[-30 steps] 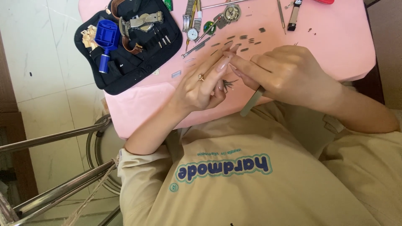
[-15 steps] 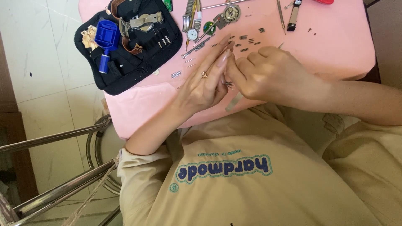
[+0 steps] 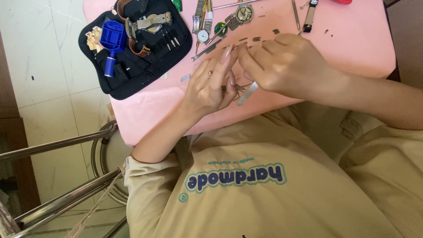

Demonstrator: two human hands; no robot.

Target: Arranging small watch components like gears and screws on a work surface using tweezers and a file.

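Both of my hands meet over the pink table [image 3: 352,44], close to its near edge. My left hand [image 3: 207,86] is half curled, palm towards me, with a ring on one finger, and it holds several thin dark metal pins [image 3: 236,87]. My right hand [image 3: 286,66] is bent over it, and the fingertips of the two hands touch. From under the right hand's fingers a flat silvery tool [image 3: 247,93] sticks out towards me; how it is gripped is hidden. Whatever sits between the touching fingertips is too small to see.
A black tool pouch [image 3: 132,77] lies at the table's left, holding a blue watch tool [image 3: 112,39] and a brown-strapped watch [image 3: 147,23]. A small dial [image 3: 202,35], a watch movement [image 3: 243,13], loose links and thin tools lie beyond my hands. A metal stool frame [image 3: 66,143] stands lower left.
My right hand has closed in on my left until the fingertips touch. The silvery tool has swung up with it, nearer the left palm. The table's items have not moved.
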